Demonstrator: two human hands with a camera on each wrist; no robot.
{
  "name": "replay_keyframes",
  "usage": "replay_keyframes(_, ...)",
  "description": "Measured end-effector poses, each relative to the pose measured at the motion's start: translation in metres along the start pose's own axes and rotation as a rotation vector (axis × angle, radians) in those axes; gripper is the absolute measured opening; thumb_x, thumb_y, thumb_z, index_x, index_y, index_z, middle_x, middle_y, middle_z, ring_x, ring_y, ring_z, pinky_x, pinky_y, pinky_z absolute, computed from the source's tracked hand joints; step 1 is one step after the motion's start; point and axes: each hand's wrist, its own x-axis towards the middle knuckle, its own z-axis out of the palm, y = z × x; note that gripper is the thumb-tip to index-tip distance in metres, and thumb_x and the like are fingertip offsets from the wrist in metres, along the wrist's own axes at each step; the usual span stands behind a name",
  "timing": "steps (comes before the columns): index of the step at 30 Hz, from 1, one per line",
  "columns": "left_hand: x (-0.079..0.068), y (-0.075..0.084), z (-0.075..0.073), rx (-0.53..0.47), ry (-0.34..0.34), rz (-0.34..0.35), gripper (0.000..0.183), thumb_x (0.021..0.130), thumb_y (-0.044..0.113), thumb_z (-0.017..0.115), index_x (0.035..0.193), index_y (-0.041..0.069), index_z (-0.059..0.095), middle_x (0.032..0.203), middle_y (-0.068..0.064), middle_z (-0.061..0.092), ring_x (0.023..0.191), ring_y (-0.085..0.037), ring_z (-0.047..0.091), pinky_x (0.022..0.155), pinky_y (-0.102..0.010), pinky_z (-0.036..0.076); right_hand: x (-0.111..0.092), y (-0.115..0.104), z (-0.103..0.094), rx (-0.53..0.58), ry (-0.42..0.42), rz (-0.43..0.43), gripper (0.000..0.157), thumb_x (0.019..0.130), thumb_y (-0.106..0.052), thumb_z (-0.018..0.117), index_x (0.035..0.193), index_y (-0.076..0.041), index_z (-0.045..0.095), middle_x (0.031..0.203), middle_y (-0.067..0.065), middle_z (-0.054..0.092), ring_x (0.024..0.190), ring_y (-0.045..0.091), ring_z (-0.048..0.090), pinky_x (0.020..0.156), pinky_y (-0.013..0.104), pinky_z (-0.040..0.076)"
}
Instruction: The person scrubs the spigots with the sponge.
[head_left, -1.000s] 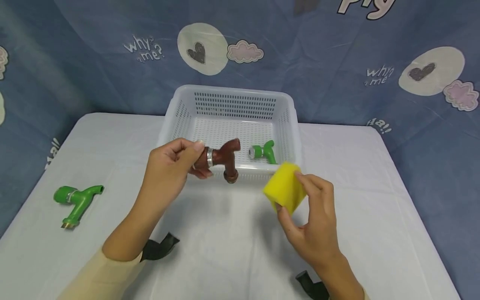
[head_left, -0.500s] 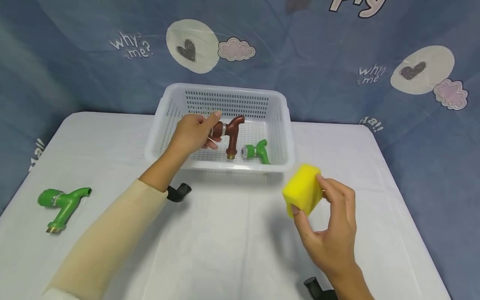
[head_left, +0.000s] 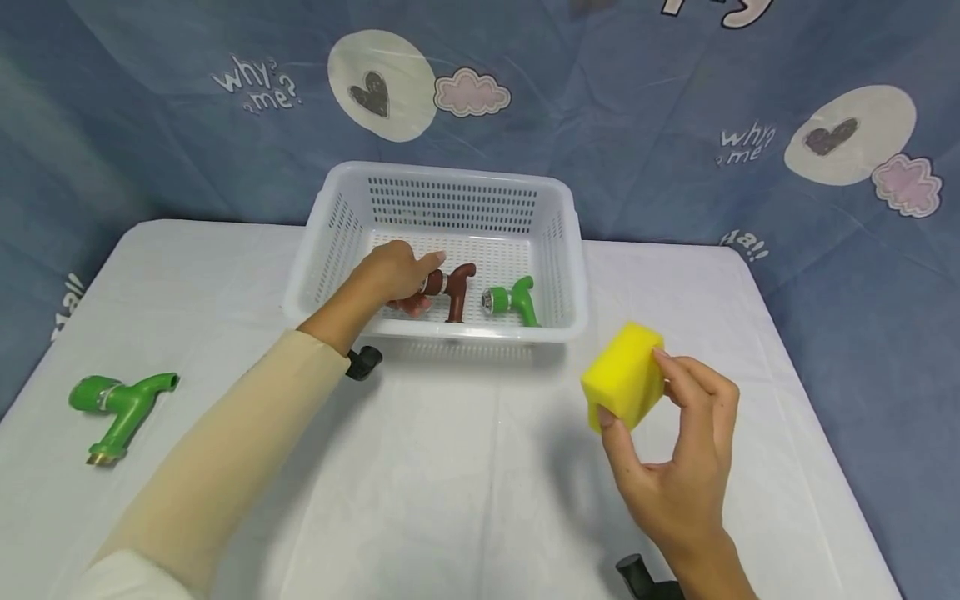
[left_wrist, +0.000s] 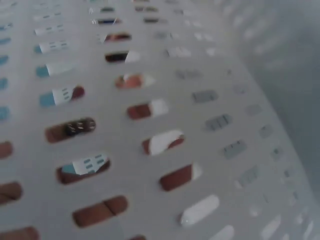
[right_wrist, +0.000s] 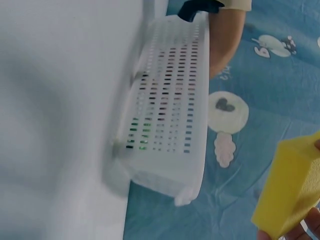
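Observation:
My left hand point(head_left: 393, 271) reaches down inside the white perforated basket point(head_left: 450, 332) and holds a brown tap point(head_left: 457, 290) by its ribbed knob. The tap is low in the basket, spout pointing right, its lower end hidden behind the front rim. Beside it on the right lies a small green tap point(head_left: 516, 300), apart from the brown one. Above the table, right of the basket, my right hand point(head_left: 682, 458) pinches a yellow sponge point(head_left: 622, 375) between thumb and fingers. That sponge point(right_wrist: 287, 187) also shows in the right wrist view. Basket wall point(left_wrist: 165, 125) fills the left wrist view.
A larger green tap point(head_left: 123, 408) with a brass end lies on the white-covered table point(head_left: 420, 483) at the left. Black wrist mounts point(head_left: 648, 579) show at both wrists. Behind the basket hangs a blue printed cloth point(head_left: 622, 142).
My left hand has carried the brown tap from in front of the basket over its rim and lowered it inside. My right hand has shifted right with the sponge.

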Motion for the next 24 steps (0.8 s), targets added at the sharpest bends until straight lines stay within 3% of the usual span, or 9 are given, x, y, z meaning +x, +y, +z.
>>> replay_keyframes(2, 0.0018, 0.0001, -0.0006, 0.043, -0.021, -0.014, 0.056, 0.113, 0.048, 0.039, 0.117, -0.004, 0.061, 0.066, -0.006, 0.072, 0.063, -0.018, 0.070, 0.071, -0.038, 0.055, -0.0006, 0.0003, -0.0004, 0.001, -0.001, -0.003, 0.056, 0.091, -0.027, 0.069, 0.128, 0.015, 0.058, 0.114, 0.038, 0.050, 0.109, 0.031, 0.048, 0.091, 0.023, 0.041)
replay_keyframes(5, 0.0044, -0.0011, 0.0002, 0.108, -0.054, -0.018, 0.052, 0.113, 0.043, 0.040, 0.121, -0.004, 0.060, 0.068, -0.006, 0.071, 0.063, -0.018, 0.068, 0.071, -0.038, 0.058, -0.0010, 0.0006, -0.0019, -0.008, -0.010, -0.009, 0.057, 0.094, -0.031, 0.068, 0.127, 0.015, 0.058, 0.114, 0.038, 0.051, 0.108, 0.033, 0.048, 0.092, 0.022, 0.041)
replay_keyframes(11, 0.0055, -0.0028, 0.0026, 0.203, -0.086, 0.000, 0.046, 0.112, 0.042, 0.044, 0.112, -0.002, 0.060, 0.070, -0.006, 0.062, 0.068, -0.021, 0.065, 0.075, -0.038, 0.059, -0.0022, 0.0024, -0.0058, -0.027, -0.032, -0.019, 0.059, 0.098, -0.036, 0.067, 0.127, 0.015, 0.058, 0.116, 0.038, 0.051, 0.107, 0.036, 0.049, 0.093, 0.022, 0.043)
replay_keyframes(16, 0.0039, -0.0033, 0.0027, 0.223, -0.102, 0.046, 0.043, 0.111, 0.039, 0.050, 0.106, -0.002, 0.064, 0.070, -0.007, 0.066, 0.071, -0.022, 0.063, 0.074, -0.038, 0.056, -0.0050, 0.0047, -0.0065, -0.021, -0.041, -0.030, 0.058, 0.097, -0.034, 0.067, 0.128, 0.014, 0.059, 0.117, 0.037, 0.053, 0.106, 0.039, 0.051, 0.093, 0.021, 0.044)
replay_keyframes(20, 0.0001, -0.0013, 0.0036, 0.244, -0.096, 0.078, 0.043, 0.109, 0.040, 0.057, 0.107, -0.002, 0.066, 0.072, -0.008, 0.066, 0.067, -0.021, 0.061, 0.067, -0.033, 0.052, -0.0063, 0.0058, -0.0067, -0.024, -0.036, -0.038, 0.059, 0.098, -0.037, 0.067, 0.128, 0.014, 0.059, 0.117, 0.036, 0.054, 0.106, 0.040, 0.051, 0.094, 0.020, 0.043)
replay_keyframes(24, 0.0008, -0.0004, 0.0062, 0.259, -0.052, 0.080, 0.047, 0.105, 0.044, 0.062, 0.112, -0.002, 0.066, 0.080, -0.011, 0.067, 0.072, -0.022, 0.064, 0.073, -0.036, 0.052, -0.0067, 0.0059, -0.0069, -0.022, -0.041, -0.033, 0.059, 0.098, -0.037, 0.067, 0.128, 0.014, 0.060, 0.118, 0.036, 0.054, 0.107, 0.040, 0.051, 0.094, 0.021, 0.043)
